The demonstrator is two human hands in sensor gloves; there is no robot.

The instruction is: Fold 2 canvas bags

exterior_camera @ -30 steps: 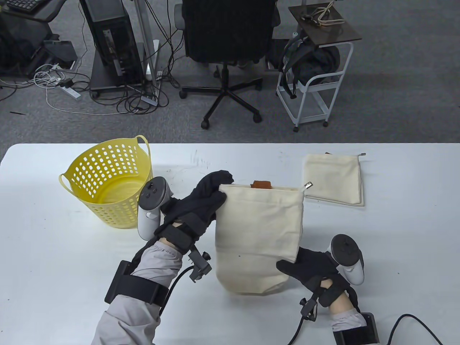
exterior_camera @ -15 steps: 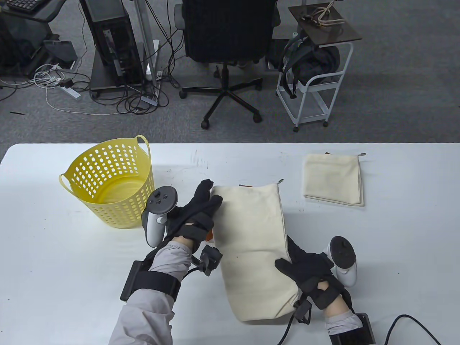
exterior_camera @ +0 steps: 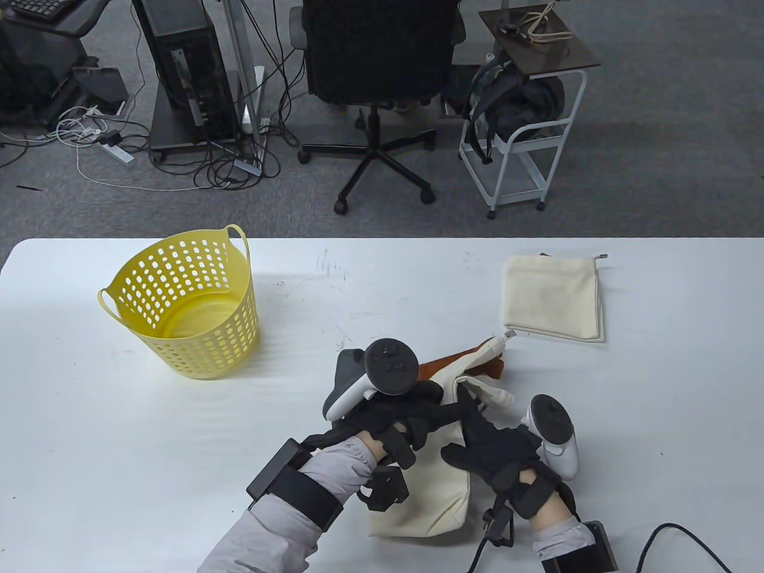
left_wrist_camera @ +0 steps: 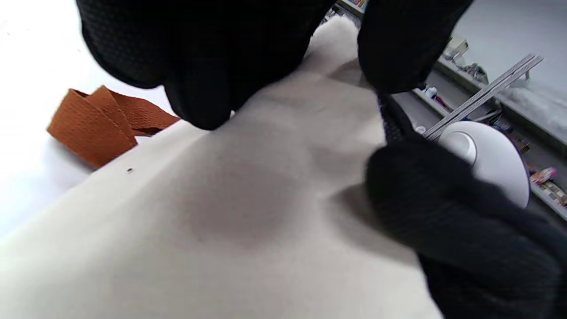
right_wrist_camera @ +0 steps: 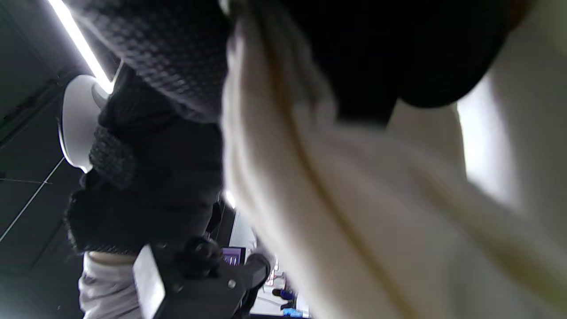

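Two canvas bags are seen on the white table (exterior_camera: 89, 418). One folded bag (exterior_camera: 552, 297) lies flat near the far right of the table, well apart from the hands, with a metal zip pull at its far right corner. The other bag (exterior_camera: 433, 486) lies crumpled at the near middle edge, its brown strap (exterior_camera: 471, 365) spread on the table beyond it. The left hand (exterior_camera: 412, 418) is laid across this bag, and its fingers (left_wrist_camera: 199, 66) are pressed down onto the cloth. The right hand (exterior_camera: 495, 453) is set just beside it, and a fold of the bag's upper edge is pinched in its grip. The two hands are touching or nearly so. A yellow perforated basket (exterior_camera: 185, 298) stands upright at the left of the table, well apart from both bags.
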